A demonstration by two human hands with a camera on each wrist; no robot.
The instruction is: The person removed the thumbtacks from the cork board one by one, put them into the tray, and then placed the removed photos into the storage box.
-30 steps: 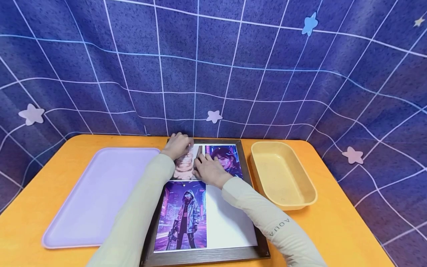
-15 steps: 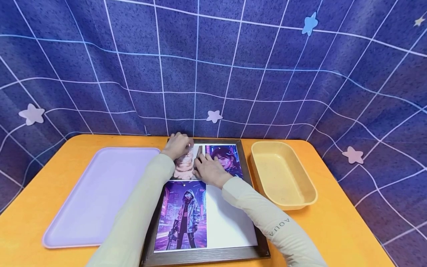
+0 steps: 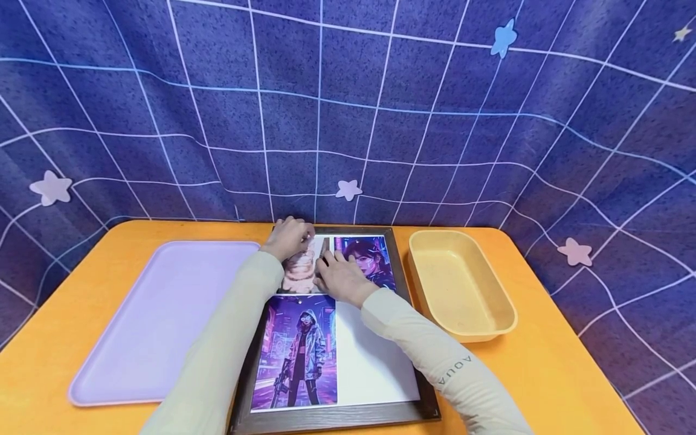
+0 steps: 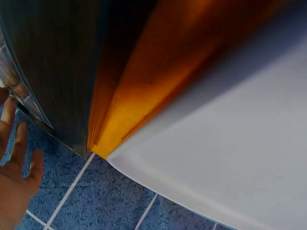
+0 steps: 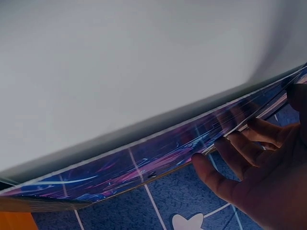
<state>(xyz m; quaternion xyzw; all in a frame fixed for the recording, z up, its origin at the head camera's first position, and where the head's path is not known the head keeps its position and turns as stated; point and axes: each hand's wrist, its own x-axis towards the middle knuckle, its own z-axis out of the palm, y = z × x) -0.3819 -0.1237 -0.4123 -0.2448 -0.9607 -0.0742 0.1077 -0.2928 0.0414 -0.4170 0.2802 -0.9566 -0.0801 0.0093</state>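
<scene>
A dark-framed board lies on the table with pictures on its white face. My left hand is bent over the upper-left corner of a pinkish picture, partly hiding it. In the left wrist view, the left hand has some fingers spread clear of the board, while the thumb and a finger meet near its surface; whether they pinch the picture is unclear. My right hand rests on the board where the pinkish picture meets a purple portrait picture. Its fingertips touch the surface in the right wrist view.
Below the pinkish picture is a tall purple picture of a hooded figure. A lilac tray lies to the left and a yellow bin stands on the right. Behind the orange table hangs a blue gridded curtain.
</scene>
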